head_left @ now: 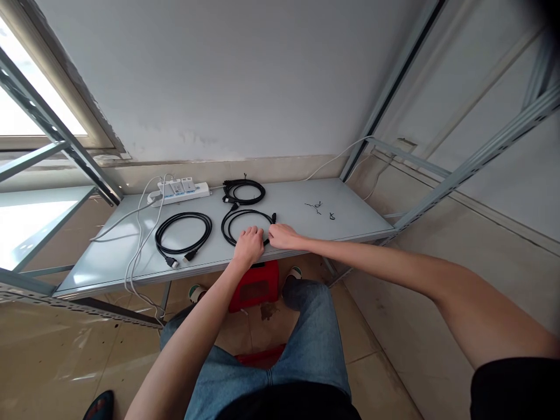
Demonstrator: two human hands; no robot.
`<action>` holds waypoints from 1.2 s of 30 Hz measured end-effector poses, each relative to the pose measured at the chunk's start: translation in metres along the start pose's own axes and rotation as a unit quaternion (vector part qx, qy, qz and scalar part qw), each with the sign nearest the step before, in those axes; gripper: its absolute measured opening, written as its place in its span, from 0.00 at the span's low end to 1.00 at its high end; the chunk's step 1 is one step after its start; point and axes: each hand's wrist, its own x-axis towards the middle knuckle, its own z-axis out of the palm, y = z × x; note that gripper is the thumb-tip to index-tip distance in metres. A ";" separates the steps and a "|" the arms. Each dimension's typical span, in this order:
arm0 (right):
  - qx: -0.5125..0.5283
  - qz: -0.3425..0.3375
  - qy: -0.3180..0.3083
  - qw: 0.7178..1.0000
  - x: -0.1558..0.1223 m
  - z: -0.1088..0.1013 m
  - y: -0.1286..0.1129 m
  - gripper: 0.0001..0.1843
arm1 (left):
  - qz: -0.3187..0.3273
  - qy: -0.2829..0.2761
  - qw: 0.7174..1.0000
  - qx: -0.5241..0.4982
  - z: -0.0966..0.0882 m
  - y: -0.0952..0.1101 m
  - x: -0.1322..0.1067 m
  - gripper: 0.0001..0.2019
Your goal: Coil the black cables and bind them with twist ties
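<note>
A coiled black cable (224, 224) lies on the grey shelf in front of me, its two plug ends sticking out at the top and right. My left hand (251, 242) is closed on the near edge of this coil. Close beside it, my right hand (282, 236) has its fingers curled onto the coil's right side, below a plug. The fingertips of both hands are mostly hidden. To the left lies another coiled black cable (158, 238) with its connectors facing me. Behind sits a third black coil (262, 189), with a twist tie standing up from it.
A white power strip (201, 190) with plugged-in adapters stands at the shelf's back left, its white cords (139, 233) hanging over the front edge. Loose black twist ties (331, 216) lie to the right. Metal uprights (385, 99) frame the shelf (289, 195). Below is a red box (266, 280).
</note>
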 end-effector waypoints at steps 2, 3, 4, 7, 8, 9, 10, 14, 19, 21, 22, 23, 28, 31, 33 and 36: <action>0.170 0.098 -0.060 0.979 0.003 -0.004 0.000 0.09 | 0.001 0.005 1.000 0.001 0.001 0.000 0.000 0.12; 0.250 0.142 -0.094 0.953 0.004 -0.005 0.000 0.10 | 0.000 0.006 1.000 0.000 0.002 0.000 0.000 0.12; 0.316 0.176 -0.118 0.925 0.004 -0.006 0.000 0.11 | 0.000 0.007 1.000 -0.001 0.003 0.000 0.001 0.12; 0.383 0.188 -0.134 0.895 0.003 -0.006 0.004 0.12 | 0.005 0.010 1.000 0.001 0.005 0.000 0.001 0.12; 0.365 0.157 -0.134 0.908 0.002 -0.007 0.006 0.12 | 0.007 0.012 1.000 0.001 0.005 0.000 0.001 0.12; 0.330 0.114 -0.135 0.927 0.002 -0.008 0.009 0.13 | 0.008 0.013 1.000 0.000 0.005 0.000 0.001 0.12; 0.277 0.062 -0.136 0.949 0.001 -0.010 0.012 0.15 | 0.008 0.014 1.000 -0.001 0.005 -0.001 0.000 0.13; -0.071 -0.142 -0.055 0.986 -0.001 -0.018 0.021 0.10 | 0.003 0.015 1.000 -0.012 0.005 -0.001 0.000 0.13; -0.320 -0.338 0.048 0.884 -0.002 -0.020 0.029 0.20 | -0.002 0.008 1.000 -0.029 0.005 -0.002 0.000 0.13; -0.355 -0.404 0.074 0.840 -0.001 -0.016 0.034 0.21 | 0.002 0.006 1.000 -0.031 0.005 -0.002 0.000 0.13; -0.370 -0.431 0.084 0.819 0.000 -0.014 0.036 0.20 | 0.004 0.006 1.000 -0.030 0.005 -0.003 0.000 0.12; -0.384 -0.454 0.091 0.799 0.001 -0.011 0.038 0.19 | 0.006 0.006 1.000 -0.028 0.005 -0.003 0.000 0.11; -0.413 -0.506 0.088 0.752 0.008 -0.007 0.039 0.16 | 0.005 0.009 1.000 -0.016 0.004 -0.002 0.001 0.10; -0.394 -0.476 0.073 0.783 0.010 -0.011 0.036 0.15 | 0.002 0.004 1.000 -0.016 0.003 -0.002 0.000 0.11; -0.359 -0.425 0.058 0.829 0.011 -0.014 0.034 0.13 | 0.002 0.006 1.000 -0.017 0.003 -0.002 0.000 0.12; -0.279 -0.338 0.025 0.898 0.011 -0.015 0.032 0.13 | 0.001 0.012 1.000 -0.025 0.004 -0.002 0.000 0.13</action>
